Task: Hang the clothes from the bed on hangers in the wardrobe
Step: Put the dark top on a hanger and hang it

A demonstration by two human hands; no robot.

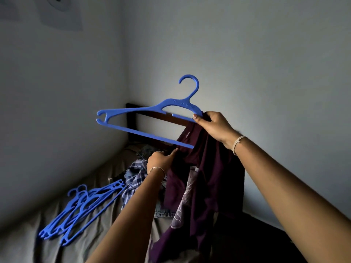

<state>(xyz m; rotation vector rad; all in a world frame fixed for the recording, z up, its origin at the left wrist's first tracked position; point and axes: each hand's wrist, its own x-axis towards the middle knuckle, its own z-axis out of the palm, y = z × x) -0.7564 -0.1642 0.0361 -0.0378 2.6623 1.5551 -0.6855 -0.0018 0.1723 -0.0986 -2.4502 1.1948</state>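
The right hand [211,126] grips the right shoulder of a blue plastic clothes hanger [144,118] together with the top of a dark purple printed T-shirt [205,177], holding both up. The left hand [161,160] pinches the shirt's fabric just under the hanger's lower bar. Below, on the grey-brown bed [24,243], lie a heap of blue plastic hangers [81,207] at left and a pile of checked and denim clothes [136,177] farther back.

You're in a bedroom at home: a bed [24,242] with a rumpled grey-brown sheet fills the corner, its dark wooden headboard [131,118] against plain pale walls [247,54]. Loose clothes [133,177] and blue hangers [81,207] lie on it, and paper sheets [60,14] are stuck high up.
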